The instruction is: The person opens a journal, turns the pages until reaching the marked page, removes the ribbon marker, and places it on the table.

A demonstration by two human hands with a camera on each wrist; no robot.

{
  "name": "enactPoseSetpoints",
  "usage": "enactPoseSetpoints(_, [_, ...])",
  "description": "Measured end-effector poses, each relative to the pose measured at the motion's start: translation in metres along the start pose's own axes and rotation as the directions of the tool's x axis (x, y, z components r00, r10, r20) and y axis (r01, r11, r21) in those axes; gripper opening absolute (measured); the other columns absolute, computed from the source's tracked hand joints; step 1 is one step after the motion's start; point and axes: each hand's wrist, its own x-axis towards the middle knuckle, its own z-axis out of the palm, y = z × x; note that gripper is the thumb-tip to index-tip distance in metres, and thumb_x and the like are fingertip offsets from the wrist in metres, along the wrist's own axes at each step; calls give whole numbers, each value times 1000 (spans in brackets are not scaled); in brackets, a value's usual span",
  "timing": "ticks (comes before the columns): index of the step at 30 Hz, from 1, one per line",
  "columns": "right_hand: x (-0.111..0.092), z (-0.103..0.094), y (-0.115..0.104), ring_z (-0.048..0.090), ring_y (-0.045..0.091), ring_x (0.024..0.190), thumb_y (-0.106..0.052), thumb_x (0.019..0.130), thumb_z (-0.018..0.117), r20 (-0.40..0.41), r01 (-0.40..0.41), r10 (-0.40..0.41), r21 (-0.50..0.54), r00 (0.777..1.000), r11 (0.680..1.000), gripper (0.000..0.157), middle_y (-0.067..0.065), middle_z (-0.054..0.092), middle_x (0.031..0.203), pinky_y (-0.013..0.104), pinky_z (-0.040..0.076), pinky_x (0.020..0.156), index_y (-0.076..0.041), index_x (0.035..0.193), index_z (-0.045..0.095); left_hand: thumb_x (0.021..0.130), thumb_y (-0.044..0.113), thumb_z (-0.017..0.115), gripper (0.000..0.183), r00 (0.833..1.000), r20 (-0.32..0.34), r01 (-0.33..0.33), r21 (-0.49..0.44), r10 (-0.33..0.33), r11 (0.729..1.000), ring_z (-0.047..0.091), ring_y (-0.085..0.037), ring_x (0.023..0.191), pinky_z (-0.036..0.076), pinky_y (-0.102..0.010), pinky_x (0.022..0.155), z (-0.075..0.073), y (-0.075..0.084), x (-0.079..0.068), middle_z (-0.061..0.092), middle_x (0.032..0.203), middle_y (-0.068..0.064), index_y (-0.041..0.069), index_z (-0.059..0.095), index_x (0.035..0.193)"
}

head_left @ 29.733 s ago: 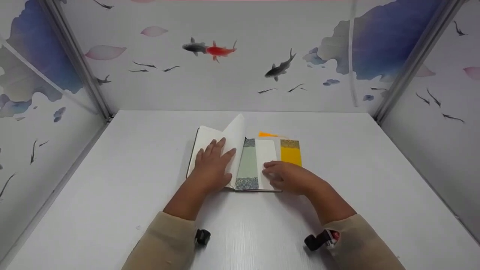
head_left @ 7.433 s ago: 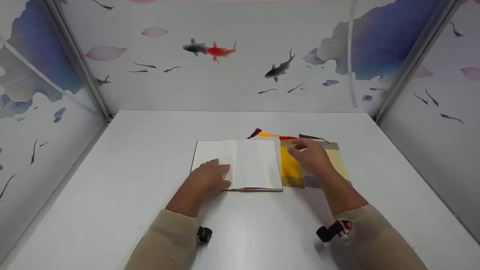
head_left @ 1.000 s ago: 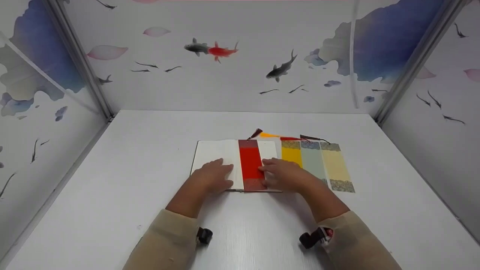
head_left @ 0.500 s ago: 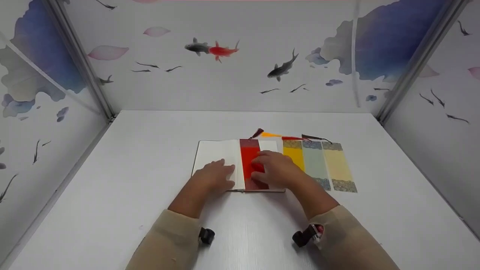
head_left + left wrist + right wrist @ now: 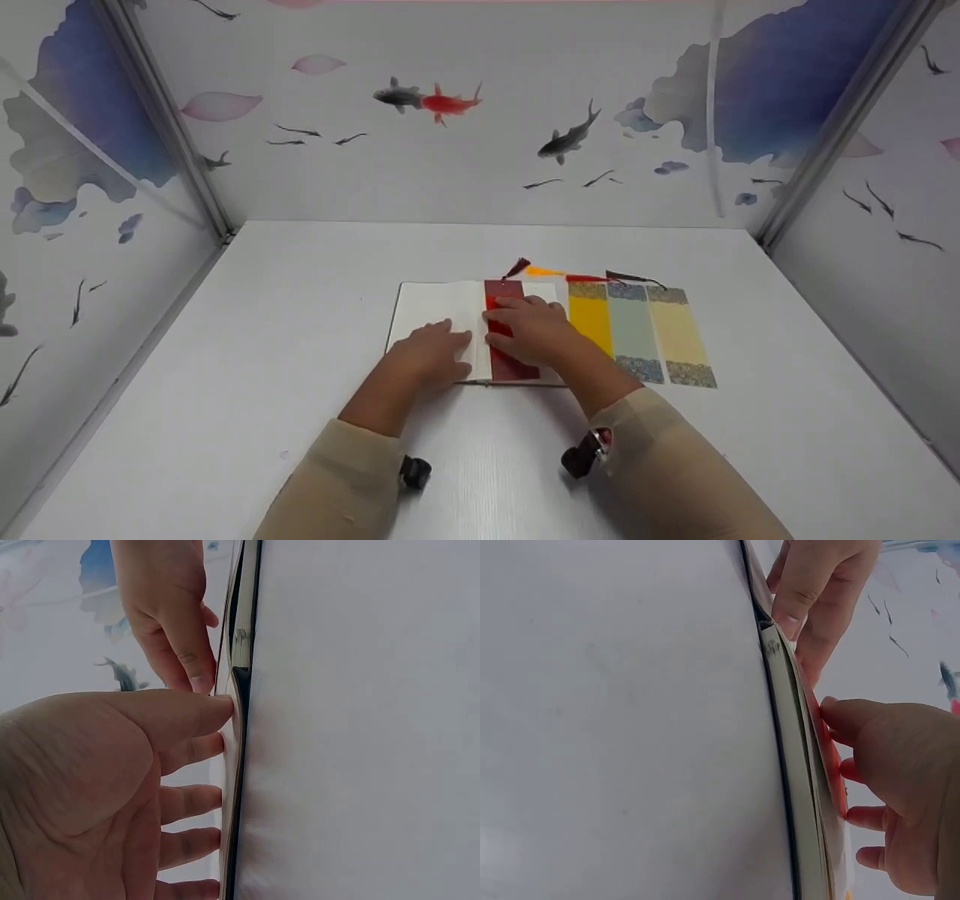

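Observation:
An open notebook (image 5: 427, 301) with blank white pages lies on the table. My left hand (image 5: 429, 356) rests on its left page, fingertips pressing the paper near the lower edge; the left wrist view shows the fingers (image 5: 191, 802) extended to the page. On the right page, beside the spine, lies a red bookmark (image 5: 513, 369) with a dark red tassel (image 5: 519, 268). My right hand (image 5: 532, 330) is over it with slightly bent fingers. In the right wrist view its fingertips (image 5: 853, 769) touch the red surface, above the notebook's page block (image 5: 791, 720).
Right of the notebook, a yellow bookmark (image 5: 590, 322), a pale green bookmark (image 5: 634, 322) and a cream bookmark (image 5: 679, 326) lie side by side. Orange (image 5: 544, 271), red (image 5: 589, 278) and dark (image 5: 628, 276) tassels lie behind. Patterned panels (image 5: 465, 172) enclose the table's back and sides.
Earlier the green bookmark lay on the notebook; it now lies at the right. The red one has since come onto the page. Over the last second my right hand slid left across it.

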Motion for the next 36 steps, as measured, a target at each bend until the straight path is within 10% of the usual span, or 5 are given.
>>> enactPoseSetpoints(28, [-13, 0, 39, 38, 32, 157, -53, 102, 67, -44, -130, 136, 119, 990, 984, 56, -3, 43, 171, 67, 37, 125, -40, 155, 56, 107, 39, 61, 66, 999, -20, -36, 36, 37, 999, 23, -33, 168, 26, -59, 133, 1, -3, -3, 27, 179, -8, 27, 39, 168])
enactPoseSetpoints(36, [-14, -11, 41, 53, 31, 139, -46, 92, 83, 19, -370, 416, 496, 909, 786, 81, 7, 54, 154, 51, 64, 99, -24, 160, 45, 107, 38, 61, 66, 999, -12, -42, 30, 42, 999, 22, -34, 168, 26, -60, 133, -2, 1, -6, 26, 180, -9, 25, 38, 168])
